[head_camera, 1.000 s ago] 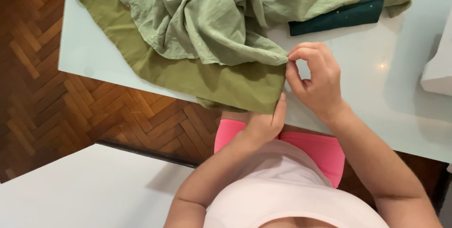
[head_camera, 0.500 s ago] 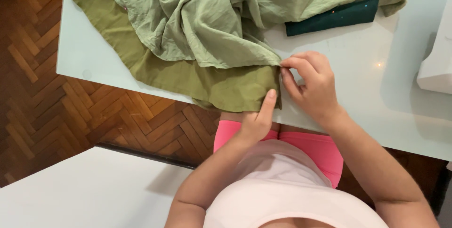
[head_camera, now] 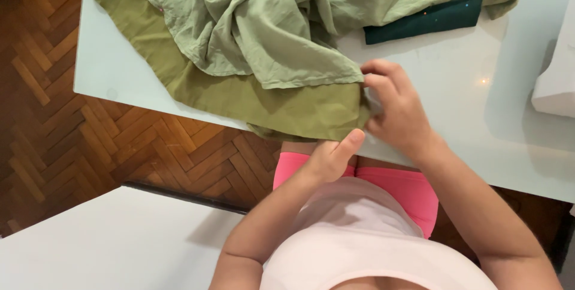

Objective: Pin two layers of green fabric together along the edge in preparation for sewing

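A crumpled light green cloth point(head_camera: 269, 20) lies over a darker olive cloth point(head_camera: 263, 101) on the white table point(head_camera: 479, 128). The olive cloth's edge hangs over the table's near edge. My right hand point(head_camera: 398, 110) pinches the corner where the two green cloths meet. My left hand point(head_camera: 329, 157) grips the olive cloth's hanging edge from below, thumb on top. A dark green folded strip of fabric point(head_camera: 425, 20) lies on the table beyond my right hand.
A white machine-like object point(head_camera: 557, 68) stands at the table's right edge. A second white surface point(head_camera: 108, 242) fills the lower left. Herringbone wooden floor point(head_camera: 48, 104) shows at the left. My pink shorts point(head_camera: 389, 185) are under the table edge.
My right hand has shifted slightly left onto the cloth corner. My left hand has slid up along the olive cloth's hanging edge.
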